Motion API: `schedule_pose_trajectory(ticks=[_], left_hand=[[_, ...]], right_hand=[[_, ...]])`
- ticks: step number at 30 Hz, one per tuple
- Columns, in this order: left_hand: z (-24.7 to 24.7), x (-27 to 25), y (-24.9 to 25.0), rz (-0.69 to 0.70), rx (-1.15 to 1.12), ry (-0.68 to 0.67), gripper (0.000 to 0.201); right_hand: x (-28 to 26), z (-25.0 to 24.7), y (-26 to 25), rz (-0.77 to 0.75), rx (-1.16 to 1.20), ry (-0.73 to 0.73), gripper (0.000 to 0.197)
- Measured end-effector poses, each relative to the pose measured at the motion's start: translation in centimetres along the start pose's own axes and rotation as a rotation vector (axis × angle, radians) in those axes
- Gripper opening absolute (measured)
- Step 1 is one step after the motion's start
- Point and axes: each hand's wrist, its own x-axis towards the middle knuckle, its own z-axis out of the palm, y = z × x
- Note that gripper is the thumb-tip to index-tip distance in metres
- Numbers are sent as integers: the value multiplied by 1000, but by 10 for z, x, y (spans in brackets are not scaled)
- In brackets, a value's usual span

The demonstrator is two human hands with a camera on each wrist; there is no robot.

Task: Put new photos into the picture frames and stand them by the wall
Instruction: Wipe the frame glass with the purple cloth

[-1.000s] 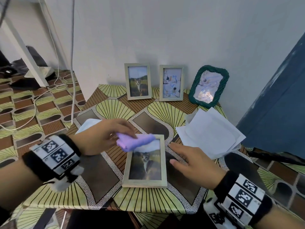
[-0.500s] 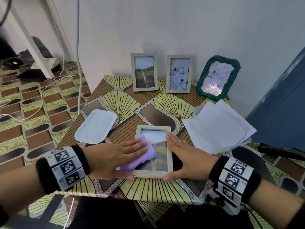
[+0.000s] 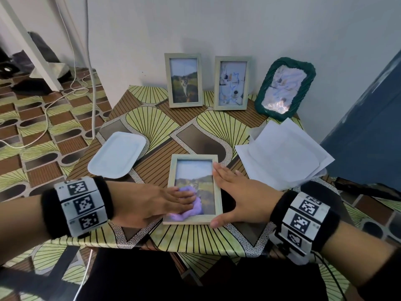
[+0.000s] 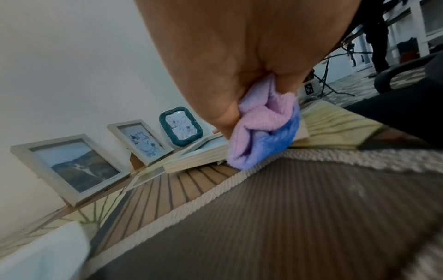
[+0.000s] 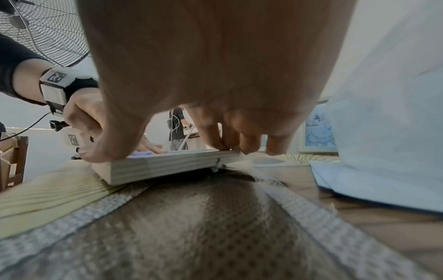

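Note:
A light wooden picture frame (image 3: 193,170) with a cat-in-a-field photo lies flat near the table's front edge. My left hand (image 3: 173,203) grips a bunched purple cloth (image 3: 195,206) and presses it on the glass at the frame's lower left. In the left wrist view the cloth (image 4: 261,132) is squeezed between thumb and palm. My right hand (image 3: 227,192) lies flat along the frame's right rim, its thumb at the bottom right corner. The right wrist view shows its fingertips (image 5: 246,145) on the rim of the frame (image 5: 172,166).
Three filled frames lean on the wall at the back: a cat photo (image 3: 184,80), a pale drawing (image 3: 231,82) and a green oval-edged frame (image 3: 284,85). A white tray (image 3: 118,154) lies left of the flat frame. Loose white sheets (image 3: 282,155) lie to the right.
My left hand has dragged the purple cloth from the top of the glass down to its lower left. My right hand has moved up flat against the frame's right rim.

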Motion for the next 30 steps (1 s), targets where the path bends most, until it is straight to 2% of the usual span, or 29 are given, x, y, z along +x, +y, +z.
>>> schedule_pose_trajectory(ticks=[2, 8, 12, 17, 22, 27, 30], left_hand=[[-3, 10, 0, 4, 24, -16, 76], [-6, 38, 1, -9, 78, 45, 79], [-4, 49, -1, -132, 100, 129, 76], [-20, 65, -11, -354, 234, 94, 77], [-24, 63, -17, -387, 365, 62, 64], [-22, 35, -22, -370, 236, 187, 46], [-17, 13, -24, -389, 17, 473, 41]], right_hand=[[0, 0, 0, -4, 5, 0, 129], [-1, 0, -1, -13, 21, 11, 128], [-3, -1, -3, -6, 15, 24, 128], [-2, -6, -8, 32, -65, 55, 128], [0, -12, -14, 66, -180, 51, 131], [0, -14, -16, 69, -191, 47, 132], [0, -13, -16, 71, -182, 45, 133]])
